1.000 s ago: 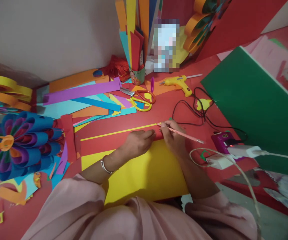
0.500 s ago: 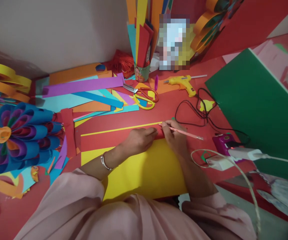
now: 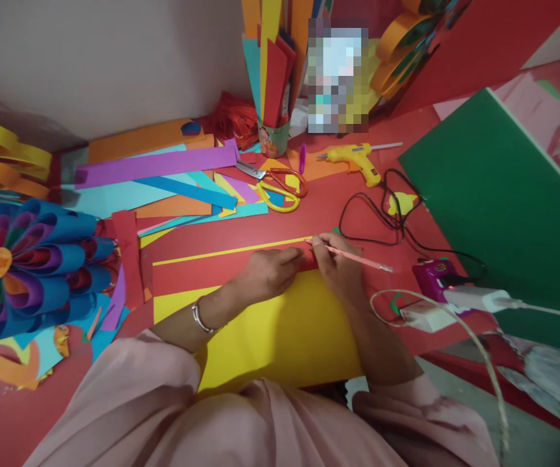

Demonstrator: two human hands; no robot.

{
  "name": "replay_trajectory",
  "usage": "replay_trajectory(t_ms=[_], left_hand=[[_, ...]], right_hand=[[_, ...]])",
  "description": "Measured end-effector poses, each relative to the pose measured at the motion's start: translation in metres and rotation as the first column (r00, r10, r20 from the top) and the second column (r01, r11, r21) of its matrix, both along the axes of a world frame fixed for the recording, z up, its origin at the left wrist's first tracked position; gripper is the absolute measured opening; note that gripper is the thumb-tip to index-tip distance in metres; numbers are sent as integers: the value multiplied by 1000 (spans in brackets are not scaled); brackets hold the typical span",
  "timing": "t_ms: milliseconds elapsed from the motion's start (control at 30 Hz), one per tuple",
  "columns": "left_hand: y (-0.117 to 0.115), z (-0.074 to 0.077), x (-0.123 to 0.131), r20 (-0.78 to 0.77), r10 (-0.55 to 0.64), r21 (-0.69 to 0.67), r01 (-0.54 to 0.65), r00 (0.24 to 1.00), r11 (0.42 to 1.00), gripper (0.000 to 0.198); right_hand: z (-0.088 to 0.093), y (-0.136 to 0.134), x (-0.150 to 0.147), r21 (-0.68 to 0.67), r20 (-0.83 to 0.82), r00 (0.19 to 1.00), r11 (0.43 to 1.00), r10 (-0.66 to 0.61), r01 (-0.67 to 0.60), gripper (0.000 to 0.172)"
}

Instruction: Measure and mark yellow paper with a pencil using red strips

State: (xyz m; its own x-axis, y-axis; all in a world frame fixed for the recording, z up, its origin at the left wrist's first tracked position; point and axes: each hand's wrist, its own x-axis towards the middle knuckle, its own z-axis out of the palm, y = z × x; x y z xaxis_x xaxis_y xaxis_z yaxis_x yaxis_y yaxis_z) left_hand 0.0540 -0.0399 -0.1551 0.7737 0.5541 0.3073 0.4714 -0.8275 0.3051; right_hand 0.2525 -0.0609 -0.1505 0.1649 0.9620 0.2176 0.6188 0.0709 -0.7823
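Observation:
My right hand [image 3: 336, 266] is closed around a pink pencil [image 3: 358, 259], its tip resting at the right end of a long red paper strip [image 3: 197, 275]. That strip lies across a yellow paper sheet [image 3: 280, 337] in front of me. My left hand [image 3: 270, 272] lies on the strip just left of the pencil tip, fingers curled and pressing it down. A thin yellow edge [image 3: 226, 251] of the sheet shows above the strip.
Scissors [image 3: 275, 188] and a yellow glue gun [image 3: 352, 159] with a black cord lie beyond the strip. Coloured paper strips [image 3: 158, 181] spread at back left, a cup of strips [image 3: 273, 136] stands behind. A paper flower [image 3: 22, 266] sits left, a green board [image 3: 498, 201] right, chargers [image 3: 435, 285] nearby.
Both hands have stayed in place on the red strip with the pencil. The view has shifted slightly, moving the scene a little left and down.

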Motion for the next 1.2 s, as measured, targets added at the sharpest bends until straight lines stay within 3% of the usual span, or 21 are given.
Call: replay_trajectory(t_ms=[733,900,1033,1100,1200], left_hand=[[0,0,1,32,-5,1,5,999,1000,25],[1,-2,-1,30,-8,-22,9,1000,1000,29],[1,-5,-2,43,-7,-34,9,999,999,37],[1,-3,-2,38,-5,-42,7,999,999,36],[3,1,-2,12,-18,-53,19,1000,998,35]], right_hand=[[1,-3,2,55,6,1000,998,28,-29,26],[9,-5,-6,-20,-205,979,1000,2,-6,24],[8,6,-21,-159,-510,858,987,-60,-26,24],[4,11,-27,-156,-555,831,987,-46,-49,23],[-3,13,-30,-117,-516,857,991,-2,-69,23]])
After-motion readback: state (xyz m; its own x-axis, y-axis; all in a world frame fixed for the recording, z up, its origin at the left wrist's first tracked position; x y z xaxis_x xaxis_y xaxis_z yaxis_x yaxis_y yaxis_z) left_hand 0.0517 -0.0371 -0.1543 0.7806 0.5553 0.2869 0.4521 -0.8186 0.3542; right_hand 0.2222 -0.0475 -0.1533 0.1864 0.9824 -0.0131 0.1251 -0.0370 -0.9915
